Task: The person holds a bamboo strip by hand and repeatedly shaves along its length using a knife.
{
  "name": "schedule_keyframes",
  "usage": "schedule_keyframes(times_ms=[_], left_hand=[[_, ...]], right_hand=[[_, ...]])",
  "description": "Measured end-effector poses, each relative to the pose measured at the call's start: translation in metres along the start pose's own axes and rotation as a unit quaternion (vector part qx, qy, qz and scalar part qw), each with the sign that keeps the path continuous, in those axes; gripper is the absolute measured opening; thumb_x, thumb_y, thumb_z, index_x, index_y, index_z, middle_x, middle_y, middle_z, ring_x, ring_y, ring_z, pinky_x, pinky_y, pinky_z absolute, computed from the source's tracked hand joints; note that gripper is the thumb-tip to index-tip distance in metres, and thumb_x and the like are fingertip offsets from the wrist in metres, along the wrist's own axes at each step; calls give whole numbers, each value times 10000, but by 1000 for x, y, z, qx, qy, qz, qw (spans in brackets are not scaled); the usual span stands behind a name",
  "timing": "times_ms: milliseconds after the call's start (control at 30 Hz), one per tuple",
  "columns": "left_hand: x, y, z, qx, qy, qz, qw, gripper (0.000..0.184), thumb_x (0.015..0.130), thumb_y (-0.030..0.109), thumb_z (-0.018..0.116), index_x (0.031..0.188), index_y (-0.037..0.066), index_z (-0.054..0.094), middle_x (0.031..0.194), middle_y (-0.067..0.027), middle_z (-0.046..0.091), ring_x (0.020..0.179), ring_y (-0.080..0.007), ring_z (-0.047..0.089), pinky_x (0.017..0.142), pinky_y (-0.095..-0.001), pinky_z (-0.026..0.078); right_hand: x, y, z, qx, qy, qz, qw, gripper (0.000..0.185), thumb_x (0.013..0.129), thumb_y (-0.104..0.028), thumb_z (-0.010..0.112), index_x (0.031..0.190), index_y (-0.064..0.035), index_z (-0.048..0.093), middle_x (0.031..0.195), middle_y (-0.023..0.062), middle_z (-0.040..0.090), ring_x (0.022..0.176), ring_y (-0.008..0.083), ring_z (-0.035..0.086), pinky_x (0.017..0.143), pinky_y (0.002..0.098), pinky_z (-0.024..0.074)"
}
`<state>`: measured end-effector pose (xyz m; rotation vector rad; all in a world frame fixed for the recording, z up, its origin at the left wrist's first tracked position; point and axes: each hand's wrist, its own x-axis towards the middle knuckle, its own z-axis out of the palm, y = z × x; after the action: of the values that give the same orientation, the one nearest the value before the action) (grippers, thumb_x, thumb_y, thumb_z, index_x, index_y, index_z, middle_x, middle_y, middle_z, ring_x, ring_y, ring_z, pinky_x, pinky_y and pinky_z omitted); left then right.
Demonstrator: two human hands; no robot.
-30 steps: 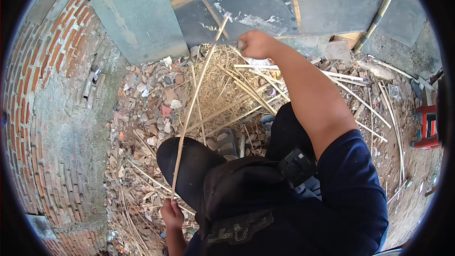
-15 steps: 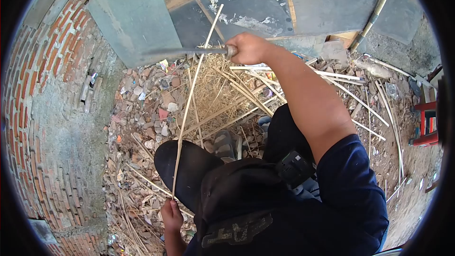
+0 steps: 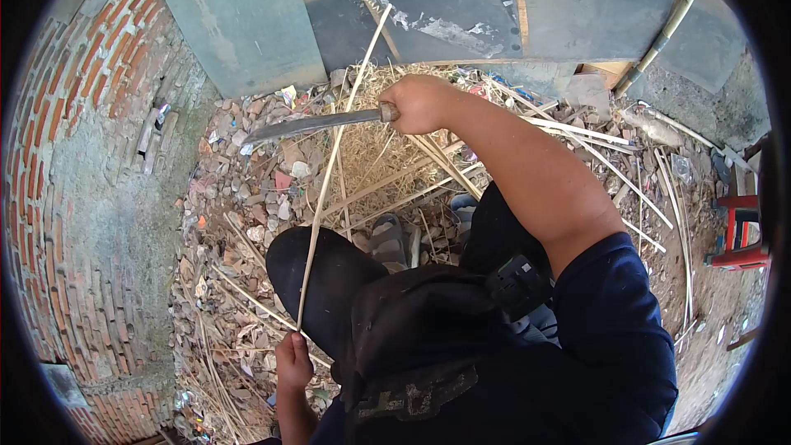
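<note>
My right hand (image 3: 420,104) is closed round the handle of a machete (image 3: 317,124), whose long blade points left. The blade crosses a long, thin bamboo strip (image 3: 324,198); whether the two touch I cannot tell. At the strip's lower end my left hand (image 3: 294,361) grips it, beside my bent knee. From there the strip slants upward over the knee, its far end reaching in front of the dark boards. Beneath the blade lies a heap of pale shavings (image 3: 375,165).
More split strips (image 3: 577,136) lie on the right, over rubble-strewn ground (image 3: 247,165). A brick wall (image 3: 91,222) rises on the left and dark boards (image 3: 445,16) stand at the back. A red stool (image 3: 737,231) is at the far right.
My right hand has come down slightly, and the machete blade, blurred before, now tilts lower to the left. The left hand still holds the strip's lower end.
</note>
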<state>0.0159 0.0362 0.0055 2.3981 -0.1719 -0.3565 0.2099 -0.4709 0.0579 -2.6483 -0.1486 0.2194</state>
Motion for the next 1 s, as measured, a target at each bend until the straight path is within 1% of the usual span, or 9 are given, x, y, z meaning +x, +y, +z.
schedule_keyframes(times_ms=[133,233,267,400,500,633,667,900,1000], left_hand=[[1,0,-5,7,-15,0,1000,513,1108,416,361,775,46,484,603,-28,469,566,-122,459,533,-326,384],[1,8,-3,67,11,15,998,510,1104,422,375,784,38,479,585,-43,461,554,-126,455,519,-339,371],[1,1,2,79,19,15,997,509,1103,422,378,785,37,479,581,-45,459,550,-127,452,515,-342,367],[0,6,-3,60,12,-11,998,508,1102,422,384,784,39,485,580,-35,465,551,-120,444,514,-342,363],[0,13,-4,30,8,-3,999,519,1102,434,381,781,39,486,587,-20,461,557,-110,441,514,-333,359],[-1,1,-1,15,-5,-4,1000,528,1099,456,382,777,51,486,595,7,451,558,-92,425,508,-313,349],[-1,-4,1,2,-7,-9,1000,526,1098,458,385,777,55,486,595,12,448,558,-88,420,508,-307,347],[-2,-3,-1,-26,-11,-10,1000,518,1097,463,386,784,63,485,621,31,443,590,-69,411,526,-282,341],[-2,4,1,9,1,6,1000,522,1096,464,391,783,55,479,616,12,448,592,-84,423,531,-290,352]], right_hand=[[-2,-16,12,-20,-6,-49,999,263,776,-179,653,1018,-109,729,896,145,719,911,329,701,804,467,544],[10,-9,7,15,-115,-1,993,267,765,-157,643,1010,-100,733,880,137,718,876,313,700,769,447,539],[19,6,20,16,-96,-10,995,167,712,-140,657,865,-78,686,790,122,686,778,310,673,693,442,504],[22,9,31,24,-45,1,999,145,715,-142,655,848,-92,684,799,125,693,784,322,673,700,449,506],[10,-14,19,16,-34,-6,999,261,753,-162,655,1001,-137,733,891,101,728,885,288,704,784,445,540],[10,-7,21,-3,-44,-25,999,264,773,-190,663,1024,-144,733,914,90,725,920,277,703,801,449,544],[25,8,33,24,-56,15,998,281,779,-171,652,1045,-148,740,931,100,728,940,270,701,826,438,546],[17,-8,25,69,-31,-12,997,274,793,-142,614,1038,-115,733,932,123,725,909,294,696,817,450,537],[15,-8,17,17,-57,-13,998,259,826,-143,595,1041,-102,732,922,131,717,895,286,692,813,446,536]])
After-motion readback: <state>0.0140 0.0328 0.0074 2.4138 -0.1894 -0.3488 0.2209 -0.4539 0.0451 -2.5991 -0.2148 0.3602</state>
